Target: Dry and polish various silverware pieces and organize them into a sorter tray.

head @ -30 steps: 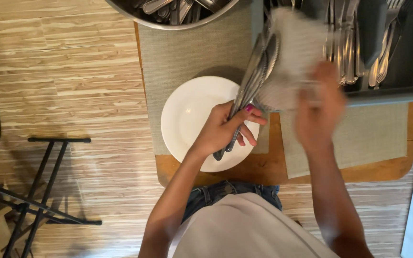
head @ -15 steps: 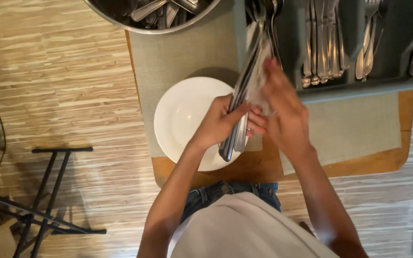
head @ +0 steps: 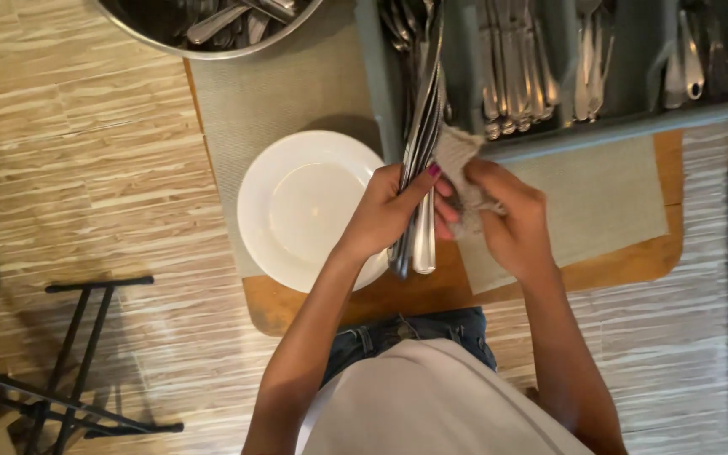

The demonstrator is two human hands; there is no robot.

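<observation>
Cutlery bundle (head: pixel 419 177) — in left grip (head: pixel 389 211)

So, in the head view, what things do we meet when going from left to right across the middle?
Black folding stand → white plate → left hand holding a bundle of cutlery → grey cloth → right hand → grey placemat

The cutlery bundle (head: pixel 419 143) is showing a silver, shiny colour, and the cloth (head: pixel 458 173) beside it is looking grey-beige. The plate (head: pixel 305 206) is plain white. The mats (head: pixel 608 190) are appearing in muted grey-green, lying on a board (head: pixel 625 265) of warm orange-brown wood. The cutlery tray (head: pixel 634 118) is grey-blue. The floor (head: pixel 77 168) is showing pale streaked wood stripes. The jeans (head: pixel 398 333) are dark blue, and the stand (head: pixel 86 354) is black.
</observation>
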